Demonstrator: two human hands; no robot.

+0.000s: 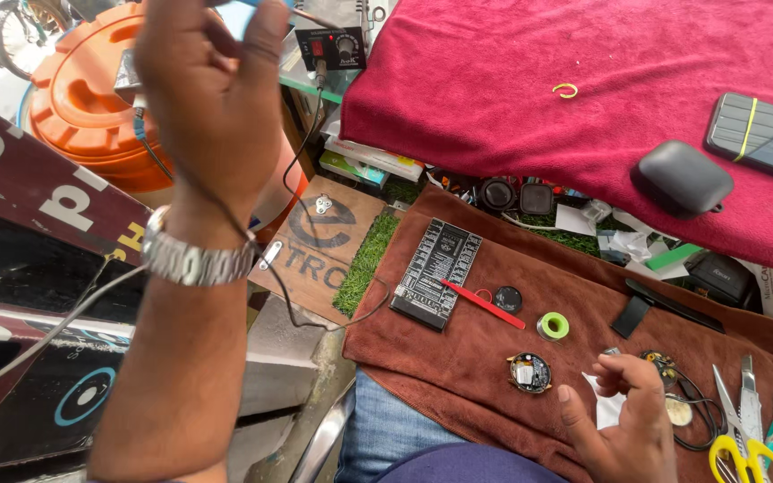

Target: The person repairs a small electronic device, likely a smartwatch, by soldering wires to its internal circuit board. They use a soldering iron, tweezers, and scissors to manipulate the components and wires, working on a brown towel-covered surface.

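Observation:
My left hand [212, 89] is raised at the upper left, a metal wristwatch [194, 259] on its wrist. Its fingers are closed on a blue-tipped corded tool [261, 4] that is mostly cut off by the top edge. The tool's thin black cable [290, 295] hangs down past the wrist. My right hand [628, 420] rests low on the brown cloth [476, 376], fingers curled. A tiny grey piece [612, 351] lies at its fingertips; whether it is gripped is unclear. A small round circuit board [530, 372] lies just left of this hand.
On the brown cloth lie a black rectangular board [437, 273], a red stick [485, 304], a green tape roll [553, 326] and yellow-handled scissors [740, 447]. A red cloth [494, 89] carries a dark earbud case [682, 179] and a banded phone [762, 134]. An orange container [82, 107] stands at the left.

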